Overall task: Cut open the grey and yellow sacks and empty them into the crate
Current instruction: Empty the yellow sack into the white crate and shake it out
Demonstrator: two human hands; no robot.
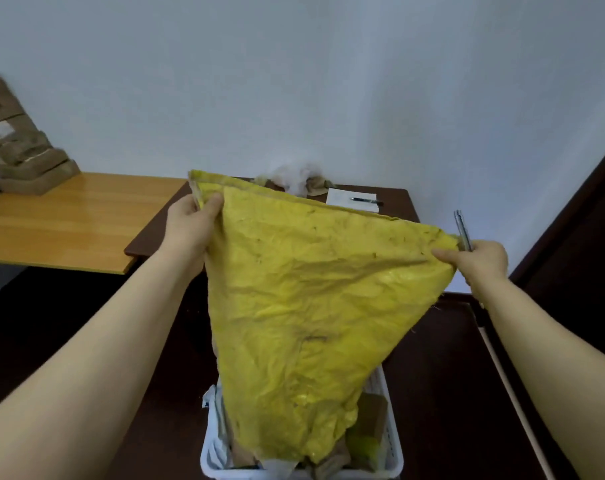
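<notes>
Down low, the white crate (393,455) catches boxes under the yellow sack (304,306), held upside down. Left hand (190,226) pinches one corner, right hand (481,259) grips the other plus a knife (463,230). Shake gently, mouth centred.

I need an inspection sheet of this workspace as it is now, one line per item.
Surface: dark brown table; lighter wooden table to its left.
Job's things: yellow sack held upside down over white crate; cardboard packages in the crate.
Clutter: paper with pen, crumpled wrapping, stacked cardboard parcels.
Hands: left hand grips one sack corner; right hand grips the other, plus a metal cutter.
Cables: nothing seen.
Surroundings: pale wall.
</notes>
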